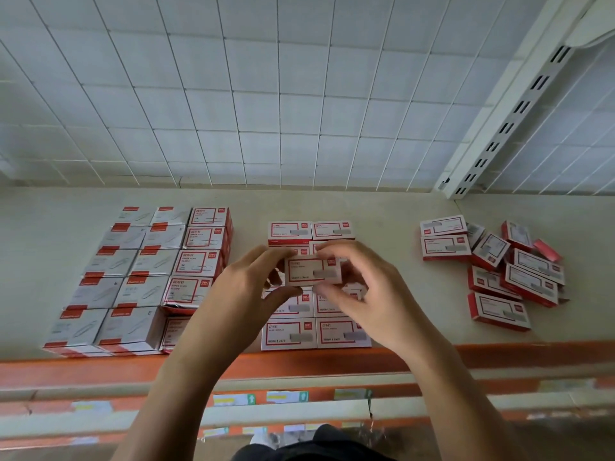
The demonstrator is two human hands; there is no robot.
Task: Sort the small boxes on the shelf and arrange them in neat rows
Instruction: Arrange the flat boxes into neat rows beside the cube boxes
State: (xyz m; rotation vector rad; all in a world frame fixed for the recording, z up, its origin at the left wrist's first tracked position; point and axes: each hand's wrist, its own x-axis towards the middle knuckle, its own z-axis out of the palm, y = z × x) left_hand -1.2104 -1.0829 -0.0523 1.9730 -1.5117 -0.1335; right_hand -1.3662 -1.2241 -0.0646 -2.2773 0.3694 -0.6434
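1 small box is pinched at its ends by the left hand and right hand, label up, over the middle block on the shelf, likely to be squared into a row. A loose pile lies unsorted at the right.

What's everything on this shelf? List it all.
Grey clip boxes: ten showing, grey-white with red bands, far left.
Red clip boxes: five, white and red, one column beside them.
Staple box rows: two columns, white and red, centre; partly hidden, count unclear.
Held box: one, white and red, above those rows.
Paired boxes: two, white and red, right of centre.
Loose heap: about eight boxes, red and white, far right.
Shelf: one, beige with orange front edge.
Wire grid: one, white, behind.
Left hand: one, pinches the box's left end.
Right hand: one, pinches its right end.
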